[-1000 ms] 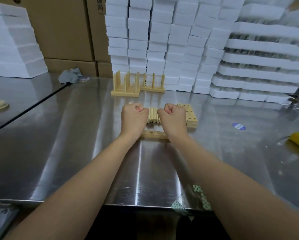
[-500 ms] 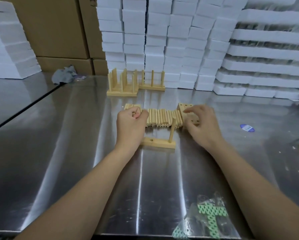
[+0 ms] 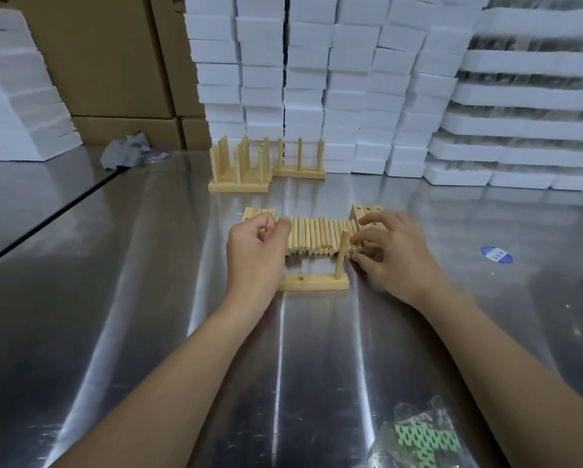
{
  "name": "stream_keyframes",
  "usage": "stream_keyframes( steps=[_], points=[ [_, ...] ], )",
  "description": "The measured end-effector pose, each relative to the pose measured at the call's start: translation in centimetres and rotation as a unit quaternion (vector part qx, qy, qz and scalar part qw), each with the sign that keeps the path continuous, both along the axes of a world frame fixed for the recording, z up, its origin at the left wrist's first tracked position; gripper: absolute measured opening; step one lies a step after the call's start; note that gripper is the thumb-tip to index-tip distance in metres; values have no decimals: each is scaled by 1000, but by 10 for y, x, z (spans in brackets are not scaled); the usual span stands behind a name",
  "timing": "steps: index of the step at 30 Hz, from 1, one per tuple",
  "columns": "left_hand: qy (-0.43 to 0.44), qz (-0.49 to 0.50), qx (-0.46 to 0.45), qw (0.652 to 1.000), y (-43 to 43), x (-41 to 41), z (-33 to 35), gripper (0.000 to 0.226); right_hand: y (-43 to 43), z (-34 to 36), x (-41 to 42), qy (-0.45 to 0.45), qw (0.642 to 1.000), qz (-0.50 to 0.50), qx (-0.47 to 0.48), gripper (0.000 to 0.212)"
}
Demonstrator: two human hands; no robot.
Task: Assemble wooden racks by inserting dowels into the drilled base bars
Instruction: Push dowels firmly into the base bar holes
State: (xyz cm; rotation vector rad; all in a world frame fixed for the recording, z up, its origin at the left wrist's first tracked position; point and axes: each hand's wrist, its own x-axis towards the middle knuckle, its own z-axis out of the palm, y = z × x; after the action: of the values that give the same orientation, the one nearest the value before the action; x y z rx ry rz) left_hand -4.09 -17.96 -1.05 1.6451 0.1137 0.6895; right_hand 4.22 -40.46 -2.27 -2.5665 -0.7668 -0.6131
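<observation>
Base bar (image 3: 312, 282) with one upright dowel (image 3: 341, 255) sits mid worktop (image 3: 141, 298), loads of bare steel toward the near edge, left hand (image 3: 254, 258) fingers curled (can't tell round what), right hand (image 3: 393, 255) fingers relaxed on the loose dowels (image 3: 313, 236).

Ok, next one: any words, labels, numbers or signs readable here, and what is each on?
No text here can be read.
blue oval sticker on the steel table: pale marks, too small and blurred to read.
cardboard box: black print at its top edge, cut off by the frame, unreadable.
clear bag at the near edge: green patterned contents, no legible words.
</observation>
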Motion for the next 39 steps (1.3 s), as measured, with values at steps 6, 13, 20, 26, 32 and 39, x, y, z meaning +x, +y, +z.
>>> stream_keyframes(
  steps=[6, 13, 20, 26, 32, 39],
  points=[
    [11, -34, -49, 998, -1, -6, 6, 41, 4, 11, -11, -91, 987, 13, 129, 15],
    [2, -53, -46, 998, 6, -9, 11, 15, 14, 33, -32, 157, 819, 78, 546, 17],
    [-6, -95, -4, 995, 3, -16, 19, 24, 20, 40, -40, 172, 799, 146, 558, 21],
    [-26, -79, -26, 996, 5, -18, 23, 15, 24, 41, -46, 146, 821, 165, 527, 21],
    [-26, -95, -40, 994, 8, -19, 23, 18, 24, 40, -46, 136, 830, 166, 515, 23],
    [-44, -106, -27, 993, 13, -17, 23, 16, 25, 39, -46, 125, 850, 154, 489, 19]
  ],
)
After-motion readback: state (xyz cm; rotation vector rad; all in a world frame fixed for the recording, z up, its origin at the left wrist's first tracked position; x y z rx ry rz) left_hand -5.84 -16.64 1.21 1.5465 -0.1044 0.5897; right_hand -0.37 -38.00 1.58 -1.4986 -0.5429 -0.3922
